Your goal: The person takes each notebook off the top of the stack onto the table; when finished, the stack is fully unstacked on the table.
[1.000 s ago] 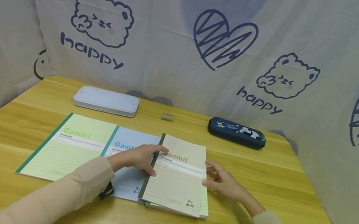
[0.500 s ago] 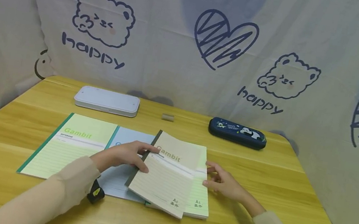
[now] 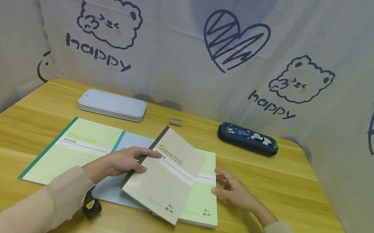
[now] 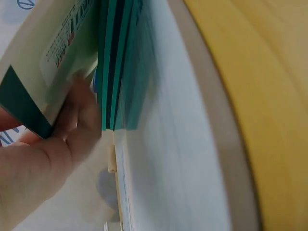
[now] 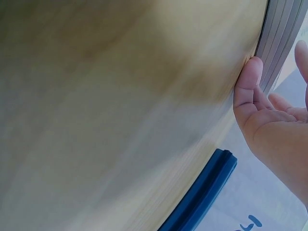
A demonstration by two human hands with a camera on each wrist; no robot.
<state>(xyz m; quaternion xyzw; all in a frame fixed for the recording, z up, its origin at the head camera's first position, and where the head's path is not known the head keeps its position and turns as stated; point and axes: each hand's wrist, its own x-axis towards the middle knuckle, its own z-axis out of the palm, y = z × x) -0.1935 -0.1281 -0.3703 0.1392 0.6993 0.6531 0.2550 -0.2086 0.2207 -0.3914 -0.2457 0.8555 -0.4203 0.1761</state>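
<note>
My left hand (image 3: 118, 161) pinches the dark spine of a beige notebook (image 3: 166, 184), thumb on its cover. It hangs tilted, lower corner toward me, partly over a stack topped by a light green notebook (image 3: 205, 199). In the left wrist view its back cover (image 4: 55, 57) shows a barcode, and several spines (image 4: 113, 62) of the stack stand beside it. My right hand (image 3: 235, 191) touches the stack's right edge with loosely bent fingers. The right wrist view shows the thumb (image 5: 250, 72) against the page edges. A blue notebook (image 3: 123, 191) lies partly hidden under my left hand.
Another light green notebook (image 3: 75, 156) lies at the left, against the blue one. Along the back of the wooden table (image 3: 272, 177) are a white case (image 3: 112, 104), a small grey-brown block (image 3: 175, 122) and a dark blue panda pencil case (image 3: 248, 139). A printed curtain (image 3: 168, 49) hangs behind.
My left hand has drawn the beige notebook left off the stack and tilted it, uncovering the light green one beneath. My right hand has stayed at the stack's edge.
</note>
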